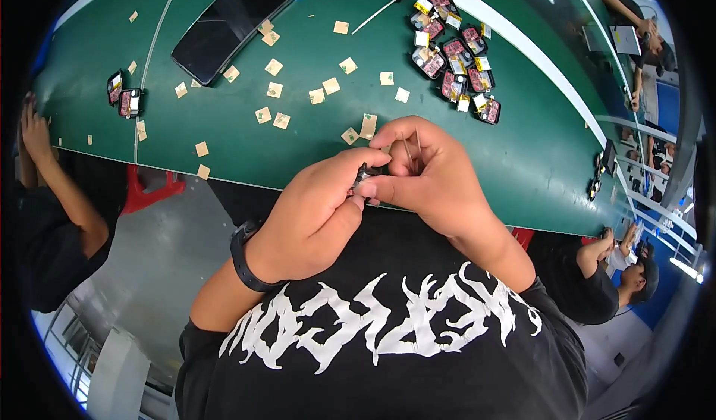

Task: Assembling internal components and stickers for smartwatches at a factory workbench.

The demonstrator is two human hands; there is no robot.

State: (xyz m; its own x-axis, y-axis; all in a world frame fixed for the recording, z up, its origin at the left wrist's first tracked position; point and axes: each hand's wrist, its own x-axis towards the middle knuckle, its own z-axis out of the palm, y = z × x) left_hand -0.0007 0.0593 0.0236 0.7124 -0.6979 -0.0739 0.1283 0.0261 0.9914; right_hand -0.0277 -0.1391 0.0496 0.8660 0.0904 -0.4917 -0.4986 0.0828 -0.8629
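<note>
In front of my chest, at the table's near edge, both hands meet over a small black device casing (364, 172). My left hand (317, 204) is closed on it, with thumb and fingers around its sides. My right hand (436, 174) presses its thumb tip against the casing's near side. Two thin metal prongs, like a pair of tweezers (408, 151), stick out within the curled fingers of that hand. Most of the casing is hidden by my fingers, so its inside cannot be made out.
Several square adhesive pads (331, 85) lie scattered over the green table (224, 133). A black phone-like slab (237, 24) and a screwdriver (391, 4) lie farther back. Several opened casings with red boards and batteries (453, 58) cluster at right; two more casings (130, 102) lie left. People sit on both sides.
</note>
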